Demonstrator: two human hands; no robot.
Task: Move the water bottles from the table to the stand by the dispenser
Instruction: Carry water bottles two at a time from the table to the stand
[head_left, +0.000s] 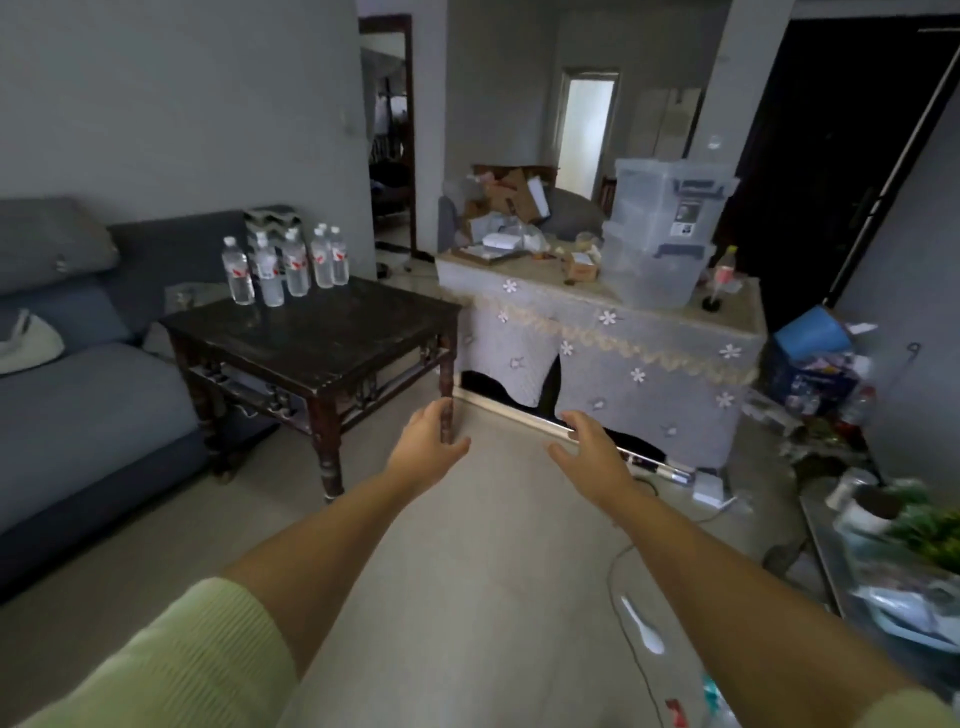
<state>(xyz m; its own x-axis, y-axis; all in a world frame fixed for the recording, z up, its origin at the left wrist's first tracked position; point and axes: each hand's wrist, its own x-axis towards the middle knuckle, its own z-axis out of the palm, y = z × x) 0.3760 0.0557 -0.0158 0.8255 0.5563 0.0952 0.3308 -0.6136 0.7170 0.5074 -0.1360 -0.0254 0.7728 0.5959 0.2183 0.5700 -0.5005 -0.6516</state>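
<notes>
We begin with the blue-grey fabric sofa (78, 384) along the left wall, and beside it the long cabinet draped in a pale lace cloth with white flowers (613, 358), which carries stacked clear plastic storage boxes (662, 234) and loose clutter. Between the two stands the dark carved wooden side table (322, 338), and on the far left corner of its tabletop sits the cluster of clear plastic water bottles with white caps and red-marked labels (283, 262), all upright and close together; we count about six, though some hide behind others. We see no dispenser or stand in view. Our left hand (428, 441) and right hand (589, 449) reach forward over the floor, well short of the bottles, fingers spread loosely and holding nothing. We judge the bottles full, so fairly heavy for their size, with thin walls that give under a squeeze and a smooth, perhaps slippery skin. We would take each around the labelled middle or just under the cap, one per hand.
</notes>
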